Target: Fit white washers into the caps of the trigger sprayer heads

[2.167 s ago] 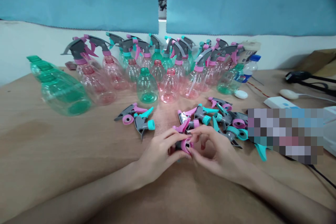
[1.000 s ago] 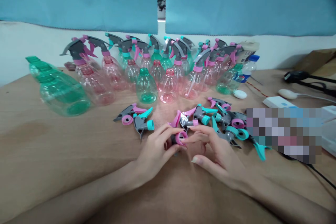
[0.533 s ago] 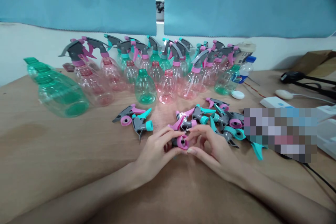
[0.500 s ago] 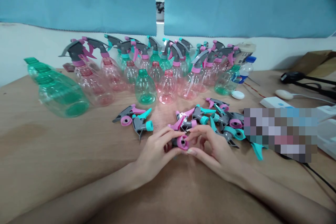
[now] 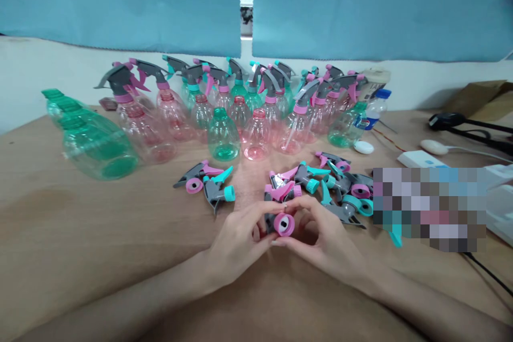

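Observation:
A grey trigger spray head (image 5: 284, 225) with a pink collar sits between my two hands, its collar opening facing me. My left hand (image 5: 239, 235) grips the grey body and collar from the left, thumb below and fingers above. From the other side my right hand (image 5: 327, 241) closes its thumb and fingertips on the pink collar. Just beyond lies a loose pink-and-grey spray head (image 5: 281, 191), with a teal-collared spray head (image 5: 307, 176) behind it. Two more lie to the left, one a teal spray head (image 5: 217, 190).
Capless bottles stand behind, including a green bottle (image 5: 223, 136) and a pink bottle (image 5: 257, 138), with several spray-topped bottles (image 5: 300, 123) around them. Green bottles (image 5: 102, 144) stand at left. A white power strip (image 5: 419, 159) and cables lie at right, beside a blurred patch.
The spray head's collar has turned to face me more directly and sits slightly lower. My right fingers have shifted around the collar. The whole view has moved slightly.

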The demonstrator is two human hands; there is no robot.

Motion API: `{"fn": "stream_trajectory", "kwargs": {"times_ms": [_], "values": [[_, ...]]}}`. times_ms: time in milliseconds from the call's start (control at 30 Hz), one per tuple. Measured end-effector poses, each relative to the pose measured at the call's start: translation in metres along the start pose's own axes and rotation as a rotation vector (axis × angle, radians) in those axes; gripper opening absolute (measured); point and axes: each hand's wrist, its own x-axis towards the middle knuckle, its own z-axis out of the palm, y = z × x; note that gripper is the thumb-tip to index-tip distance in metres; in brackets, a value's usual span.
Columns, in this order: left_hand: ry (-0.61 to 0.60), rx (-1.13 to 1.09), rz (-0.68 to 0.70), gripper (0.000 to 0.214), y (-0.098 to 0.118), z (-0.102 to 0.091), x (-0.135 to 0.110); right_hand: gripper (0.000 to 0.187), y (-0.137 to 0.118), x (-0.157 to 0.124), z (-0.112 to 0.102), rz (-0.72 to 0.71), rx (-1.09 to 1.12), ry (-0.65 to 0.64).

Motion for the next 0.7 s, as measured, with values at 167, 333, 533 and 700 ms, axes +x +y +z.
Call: {"fn": "stream_trajectory", "kwargs": {"times_ms": [167,333,533,700], "values": [[-0.001,-0.039,0.017,0.05,0.0,0.001,-0.002,0.027,-0.01,0.002,-0.006,-0.082,-0.076,0.065],[0.032,-0.03,0.03,0.035,0.004,-0.001,-0.001,0.024,-0.01,0.006,-0.01,-0.16,-0.131,0.129],[0.107,0.016,0.017,0.017,0.003,-0.005,0.0,0.023,-0.004,0.012,-0.025,-0.154,-0.213,0.355],[0.143,0.165,0.143,0.019,-0.006,-0.013,0.001,0.018,-0.006,0.02,-0.05,-0.227,-0.439,0.522]]}}
